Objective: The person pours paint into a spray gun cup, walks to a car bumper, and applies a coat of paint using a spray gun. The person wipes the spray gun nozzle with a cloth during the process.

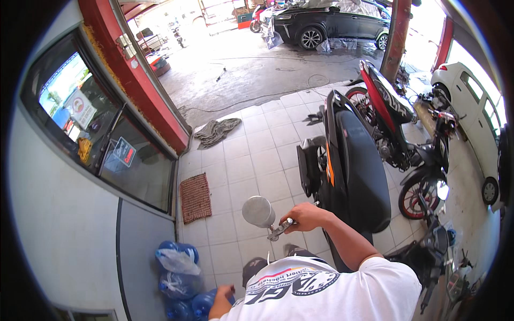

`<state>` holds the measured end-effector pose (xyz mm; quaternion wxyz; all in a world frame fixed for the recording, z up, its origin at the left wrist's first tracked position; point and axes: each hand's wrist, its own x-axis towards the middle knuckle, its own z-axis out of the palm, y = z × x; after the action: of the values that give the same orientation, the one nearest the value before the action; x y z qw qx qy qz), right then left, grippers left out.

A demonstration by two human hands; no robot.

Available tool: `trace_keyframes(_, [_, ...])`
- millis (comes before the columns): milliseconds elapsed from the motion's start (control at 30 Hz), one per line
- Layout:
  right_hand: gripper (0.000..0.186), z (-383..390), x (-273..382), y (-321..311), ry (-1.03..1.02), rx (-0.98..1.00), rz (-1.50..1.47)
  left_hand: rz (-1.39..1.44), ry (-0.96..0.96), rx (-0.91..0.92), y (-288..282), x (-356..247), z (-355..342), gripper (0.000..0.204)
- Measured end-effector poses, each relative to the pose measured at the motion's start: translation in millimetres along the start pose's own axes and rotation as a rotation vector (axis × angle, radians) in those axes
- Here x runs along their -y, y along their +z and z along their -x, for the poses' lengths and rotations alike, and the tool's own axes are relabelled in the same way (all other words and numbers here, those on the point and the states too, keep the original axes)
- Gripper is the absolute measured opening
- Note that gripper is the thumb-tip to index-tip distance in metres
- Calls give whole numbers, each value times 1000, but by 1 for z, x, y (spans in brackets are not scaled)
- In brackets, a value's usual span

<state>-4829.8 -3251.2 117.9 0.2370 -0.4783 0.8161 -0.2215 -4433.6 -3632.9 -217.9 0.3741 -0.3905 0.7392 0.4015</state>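
My right hand is closed round the handle of a metal spray gun. A round grey cup sits on top of the gun, which is held out in front of my body over the tiled floor. Low at the left, my left hand hangs beside my white T-shirt, close to several blue water jugs. Its fingers are small and partly turned from view, and nothing can be made out in them. A motorcycle with a long black seat stands just right of my right forearm.
More motorcycles, one with a red body, stand at the right, with a white car beyond. A brown mat and a crumpled grey cloth lie near the glass door. A black car, partly sheeted, stands at the back.
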Motion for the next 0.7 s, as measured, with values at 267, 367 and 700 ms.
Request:
trace_keyframes(267, [33, -241, -130, -116, 25, -76, -147, 258, -136, 15, -127, -143, -116, 24])
trace_keyframes(367, [32, -339, -165, -175, 59, -10, -92, 213, -65, 5, -199, -231, -204, 23])
trace_keyframes(700, [35, -599, -318, -324, 248, -123, -150, 249, 353, -348, -601, -664, -507, 33])
